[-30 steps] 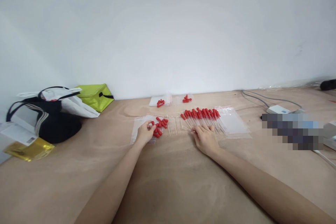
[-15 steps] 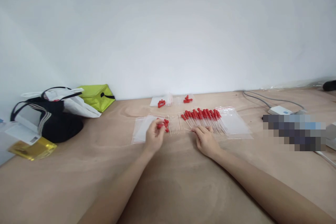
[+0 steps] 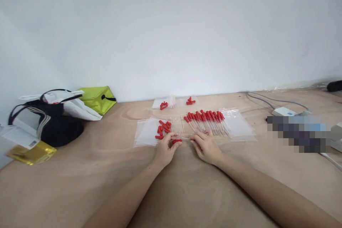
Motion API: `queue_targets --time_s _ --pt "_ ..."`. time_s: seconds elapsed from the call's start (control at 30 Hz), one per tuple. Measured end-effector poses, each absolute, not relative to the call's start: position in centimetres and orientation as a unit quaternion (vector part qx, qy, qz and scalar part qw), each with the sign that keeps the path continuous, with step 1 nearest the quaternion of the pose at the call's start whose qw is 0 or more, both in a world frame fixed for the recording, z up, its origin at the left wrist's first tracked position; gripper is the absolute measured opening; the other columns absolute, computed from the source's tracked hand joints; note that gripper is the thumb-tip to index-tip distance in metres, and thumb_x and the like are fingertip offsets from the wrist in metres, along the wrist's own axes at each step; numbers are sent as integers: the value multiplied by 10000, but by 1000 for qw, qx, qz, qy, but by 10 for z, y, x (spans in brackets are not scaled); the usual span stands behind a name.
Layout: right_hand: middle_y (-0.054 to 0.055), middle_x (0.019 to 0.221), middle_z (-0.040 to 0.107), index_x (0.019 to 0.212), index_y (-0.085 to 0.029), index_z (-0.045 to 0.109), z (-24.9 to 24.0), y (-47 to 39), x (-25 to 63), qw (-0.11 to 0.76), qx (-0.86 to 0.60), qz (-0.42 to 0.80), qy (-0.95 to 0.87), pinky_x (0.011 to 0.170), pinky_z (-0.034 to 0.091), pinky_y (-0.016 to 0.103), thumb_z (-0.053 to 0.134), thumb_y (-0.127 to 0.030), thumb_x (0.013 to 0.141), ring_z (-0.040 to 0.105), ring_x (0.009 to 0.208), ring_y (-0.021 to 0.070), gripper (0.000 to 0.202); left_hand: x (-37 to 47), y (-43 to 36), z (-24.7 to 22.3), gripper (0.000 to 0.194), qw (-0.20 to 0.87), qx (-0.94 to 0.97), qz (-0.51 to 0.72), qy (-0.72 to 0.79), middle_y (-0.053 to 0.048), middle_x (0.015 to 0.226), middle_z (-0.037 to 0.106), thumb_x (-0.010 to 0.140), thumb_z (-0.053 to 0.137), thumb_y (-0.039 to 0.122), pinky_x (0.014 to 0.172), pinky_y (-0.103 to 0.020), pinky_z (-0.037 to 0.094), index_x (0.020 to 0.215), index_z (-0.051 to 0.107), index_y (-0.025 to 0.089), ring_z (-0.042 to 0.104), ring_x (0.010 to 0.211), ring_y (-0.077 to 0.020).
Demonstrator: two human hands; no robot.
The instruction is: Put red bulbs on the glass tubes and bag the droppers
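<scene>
Between the fingertips of my left hand (image 3: 166,149) is a red rubber bulb (image 3: 176,141). My right hand (image 3: 206,146) pinches a thin pale dropper tube (image 3: 185,138), whose end points left at the bulb and appears to meet it. More loose red bulbs (image 3: 163,129) lie just beyond my left hand on clear zip bags (image 3: 144,133). A row of bare thin tubes (image 3: 176,125) lies between the two hands, farther back. Beyond my right hand, droppers with red bulbs on their tubes (image 3: 205,117) are lined up side by side.
More zip bags (image 3: 242,124) lie right of the bulbed droppers. Small groups of red bulbs (image 3: 190,101) sit near the wall. At left are a black cap (image 3: 61,130), a white bag and a lime-green bag (image 3: 97,99). A white adapter (image 3: 285,112) with grey cables lies at right.
My left hand has come from the bulb pile toward me and to the right, carrying a red bulb to the tube. My right hand has shifted slightly left and nearer, still pinching the tube.
</scene>
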State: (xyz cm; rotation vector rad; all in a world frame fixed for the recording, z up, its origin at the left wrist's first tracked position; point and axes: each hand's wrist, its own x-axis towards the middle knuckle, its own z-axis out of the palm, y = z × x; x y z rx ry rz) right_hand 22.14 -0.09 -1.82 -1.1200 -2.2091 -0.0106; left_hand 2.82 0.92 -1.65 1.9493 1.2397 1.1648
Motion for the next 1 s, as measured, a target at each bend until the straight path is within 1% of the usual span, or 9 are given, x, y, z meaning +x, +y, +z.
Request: queue_targets --time_s 0.13,0.27,0.4,0.63,0.8,0.9,1.0 --pt "22 808 614 866 -175 549 -18 -1 222 324 -428 -11 -843 752 233 310 383 -158 845 521 758 131 168 29 9 -16 167 256 735 425 461 -54 889 663 770 566 252 733 -302 486 916 597 178 616 821 -178" --pt "19 816 616 880 -179 553 -19 -2 222 330 -417 -13 -847 763 235 310 386 -159 845 528 756 128 171 27 11 -16 169 210 765 413 448 -50 835 670 793 546 274 718 -304 471 898 646 187 602 779 -178" --pt "24 826 617 893 -185 567 -21 0 224 320 -400 -8 -859 758 238 305 381 -159 851 530 753 125 193 26 11 -15 174 185 788 395 435 -48 770 669 812 527 278 704 -312 449 880 662 193 590 733 -179" --pt "16 821 622 905 -212 596 -22 9 232 312 -368 25 -875 778 210 324 386 -136 841 531 730 121 233 26 7 -10 137 161 826 336 423 -37 762 680 805 540 267 788 -363 364 817 665 211 586 727 -180" --pt "6 795 617 912 -228 612 -20 12 236 278 -361 -7 -890 775 185 331 388 -94 816 525 709 112 278 27 5 -9 148 143 845 305 414 -20 734 684 808 535 289 832 -381 321 775 666 228 582 712 -172" --pt "3 778 611 904 -234 618 -19 11 235 265 -364 -31 -893 746 185 321 401 -84 796 510 691 108 286 27 6 -11 165 127 854 301 405 -20 713 680 814 524 296 827 -373 323 765 663 221 577 695 -167" --pt "9 754 605 866 -216 622 -18 7 232 260 -364 -58 -893 708 186 311 408 -90 782 490 668 111 262 27 6 -13 172 98 864 297 394 -19 702 673 821 512 295 835 -371 316 764 655 218 571 695 -166"
